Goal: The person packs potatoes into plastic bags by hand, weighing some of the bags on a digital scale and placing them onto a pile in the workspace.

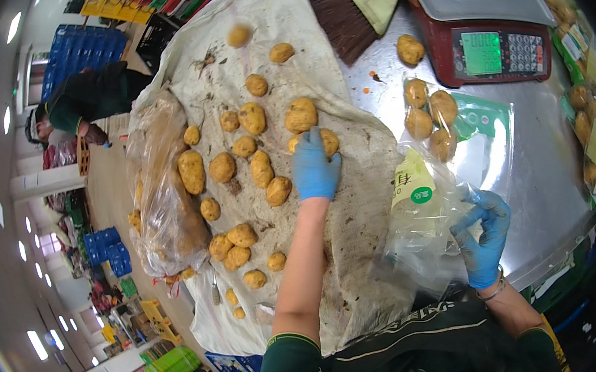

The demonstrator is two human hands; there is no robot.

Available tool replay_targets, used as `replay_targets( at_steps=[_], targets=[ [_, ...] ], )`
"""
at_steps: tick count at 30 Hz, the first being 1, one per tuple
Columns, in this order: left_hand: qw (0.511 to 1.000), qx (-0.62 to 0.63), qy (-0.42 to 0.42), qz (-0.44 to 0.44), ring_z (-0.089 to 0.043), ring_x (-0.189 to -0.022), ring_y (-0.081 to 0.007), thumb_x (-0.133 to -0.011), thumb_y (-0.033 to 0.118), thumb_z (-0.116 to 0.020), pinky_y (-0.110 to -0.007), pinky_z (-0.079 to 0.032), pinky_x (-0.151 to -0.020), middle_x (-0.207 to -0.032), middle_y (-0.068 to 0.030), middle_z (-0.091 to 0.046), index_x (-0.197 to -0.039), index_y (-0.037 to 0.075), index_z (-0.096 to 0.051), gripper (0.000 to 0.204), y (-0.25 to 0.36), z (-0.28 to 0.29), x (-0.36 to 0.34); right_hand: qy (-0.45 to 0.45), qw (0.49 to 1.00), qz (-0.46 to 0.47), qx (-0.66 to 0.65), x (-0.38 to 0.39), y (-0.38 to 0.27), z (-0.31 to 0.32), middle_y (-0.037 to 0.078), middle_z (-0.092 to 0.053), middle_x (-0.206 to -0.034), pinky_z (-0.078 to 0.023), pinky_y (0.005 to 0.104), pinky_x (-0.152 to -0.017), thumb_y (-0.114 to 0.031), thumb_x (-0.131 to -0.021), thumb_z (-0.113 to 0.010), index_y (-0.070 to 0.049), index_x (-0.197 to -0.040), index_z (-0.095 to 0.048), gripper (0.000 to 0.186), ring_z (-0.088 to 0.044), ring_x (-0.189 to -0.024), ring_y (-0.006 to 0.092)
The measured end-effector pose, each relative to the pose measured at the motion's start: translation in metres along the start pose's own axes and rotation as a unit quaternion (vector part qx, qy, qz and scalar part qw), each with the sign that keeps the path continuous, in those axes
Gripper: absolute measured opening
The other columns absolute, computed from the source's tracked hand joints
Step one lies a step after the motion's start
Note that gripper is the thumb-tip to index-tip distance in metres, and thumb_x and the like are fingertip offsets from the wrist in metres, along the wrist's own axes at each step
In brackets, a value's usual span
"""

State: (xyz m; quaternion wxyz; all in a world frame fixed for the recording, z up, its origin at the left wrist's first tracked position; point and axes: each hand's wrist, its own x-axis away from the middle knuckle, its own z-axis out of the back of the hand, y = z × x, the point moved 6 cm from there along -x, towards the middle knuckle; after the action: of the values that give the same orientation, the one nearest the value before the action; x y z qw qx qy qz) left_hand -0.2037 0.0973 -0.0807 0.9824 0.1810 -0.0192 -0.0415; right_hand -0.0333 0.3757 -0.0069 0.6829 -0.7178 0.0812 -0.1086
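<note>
We see the left hand [317, 165] in a blue glove near the middle of the sheet, its fingers bent narrowly, with a potato [329, 142] between fingers and thumb; we cannot tell whether it has a firm grip. More loose potatoes [252, 118] lie scattered to its left, both far and near, on the soiled pale cloth [355, 265]. To the right, we see the right hand [483, 234], also gloved in blue, with thumb and fingers set apart against clear plastic film [432, 236] beside a pale yellow-green label [415, 178]; we cannot tell how tightly it holds the film. Just beyond, four potatoes [443, 107] show within a clear bag [499, 127] with a green panel, lying on the metal table [549, 158]. Farther off we find a red scale [439, 55] with a lit display, a single potato [410, 49] just left of it, and a dark brush [336, 12]. Filled bags [594, 137] line the far right, a large plastic sack [170, 194] rests along the cloth's left side, and well beyond it, a co-worker [82, 101] bends forward.
</note>
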Motion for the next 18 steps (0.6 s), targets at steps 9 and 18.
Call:
replay_targets(
  at_steps=[9,18],
  targets=[
    [0.42,0.881,-0.175,0.128,-0.061,-0.088,-0.0318,-0.082,0.051,-0.064,-0.051,-0.049,-0.083,-0.1,-0.018,-0.059,-0.14,-0.008,-0.033,0.089,0.07,0.046,0.092,-0.021,0.998,-0.029,0.056,0.0,0.002,-0.003,0.004,-0.059,-0.101,-0.048,0.0259,-0.077,-0.011,-0.082,-0.069,-0.002,-0.146,-0.031,0.074,-0.057,-0.082,0.0113],
    [0.867,0.454,-0.202,0.04,-0.063,-0.098,-0.0293,-0.085,0.025,-0.065,-0.038,-0.052,-0.081,-0.114,-0.0192,-0.061,-0.129,-0.003,-0.047,0.055,0.147,0.035,0.116,-0.083,0.973,0.143,0.164,-0.013,-0.039,-0.025,0.014,-0.065,-0.112,-0.052,0.0354,-0.079,-0.019,-0.097,-0.05,-0.007,-0.135,-0.048,0.04,-0.067,-0.089,0.0274]
  ],
)
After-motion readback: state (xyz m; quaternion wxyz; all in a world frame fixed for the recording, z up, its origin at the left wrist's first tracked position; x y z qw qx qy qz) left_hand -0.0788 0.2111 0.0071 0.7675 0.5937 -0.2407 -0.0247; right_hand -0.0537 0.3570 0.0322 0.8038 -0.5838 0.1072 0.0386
